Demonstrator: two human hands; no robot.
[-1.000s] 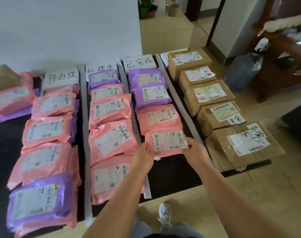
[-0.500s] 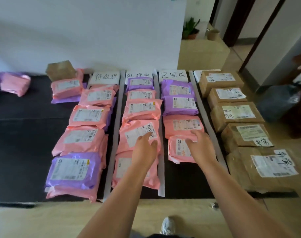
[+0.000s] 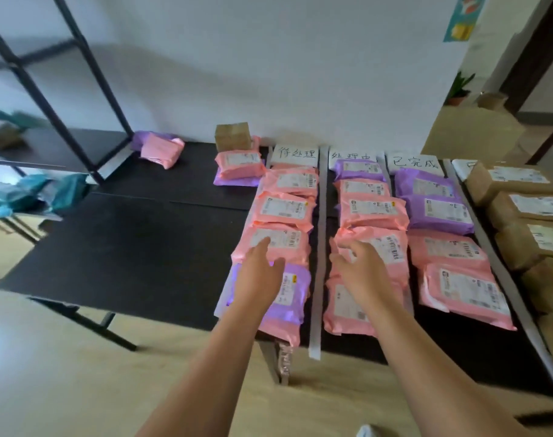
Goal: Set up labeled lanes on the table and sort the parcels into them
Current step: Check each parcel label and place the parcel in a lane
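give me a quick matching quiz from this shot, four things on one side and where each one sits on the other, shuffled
Things
1 small brown box
2 teal bags
3 potted plant
4 lone pink parcel

Places
a on the black rack, far left
b far right background
c at the wall, just left of the first lane label
d back of the table, well left of the lanes

Pairs: 1c, 2a, 3b, 4d
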